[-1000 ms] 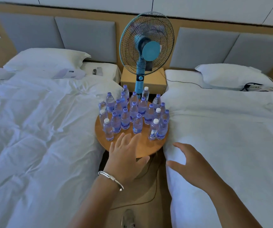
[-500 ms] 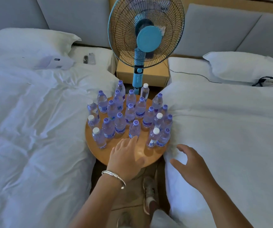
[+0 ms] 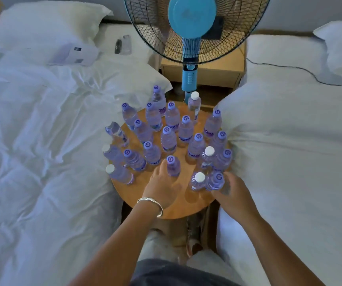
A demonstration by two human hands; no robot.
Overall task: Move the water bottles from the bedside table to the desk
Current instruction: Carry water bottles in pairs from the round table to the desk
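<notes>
My left hand [image 3: 162, 185] is curling round one bottle [image 3: 173, 167]; my right hand [image 3: 231, 194] is gripping another bottle [image 3: 215, 181]. Crowded neighbouring bottles [image 3: 199, 181] just beside risk toppling.

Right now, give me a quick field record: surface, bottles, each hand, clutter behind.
surface: round wooden table between two white beds
bottles: many small water bottles upright on it, mostly purple caps, a few white
left hand: fingers around the purple-cap bottle at the front, bracelet on wrist
right hand: gripping the purple-cap front-right bottle, beside a white-cap bottle
behind: blue fan, wooden nightstand
</notes>
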